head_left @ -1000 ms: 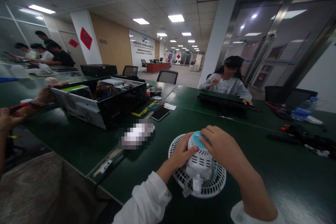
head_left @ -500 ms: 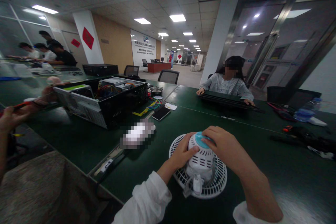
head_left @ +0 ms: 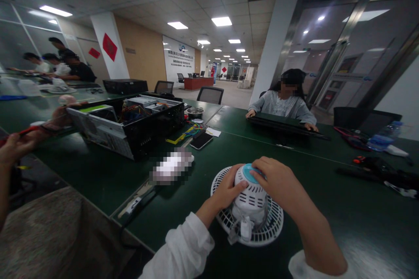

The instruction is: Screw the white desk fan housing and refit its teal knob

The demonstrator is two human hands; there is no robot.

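Note:
A small white fan (head_left: 250, 205) lies face down on the green table, its round slotted grille (head_left: 273, 226) against the top and its motor housing pointing up. My left hand (head_left: 229, 187) is wrapped around the left side of the housing, thumb across its front. From above and the right, my right hand (head_left: 270, 176) grips the light-blue cap (head_left: 250, 173) at the top of the housing, its fingers curled over the edge. Part of the cap is hidden under those fingers. A white plug (head_left: 246, 229) and its cord hang at the near side of the housing.
Left of the fan lie a dark phone (head_left: 201, 141) and a blurred-out bright object (head_left: 172, 166). Farther left stands an open computer case (head_left: 131, 128), beside another person's hands (head_left: 19, 144). Across the table (head_left: 235, 152) a person holds a flat black panel (head_left: 278, 124).
My right wrist and forearm have shifted slightly, with the fingers still on the blue cap. My left hand and the fan stay in place.

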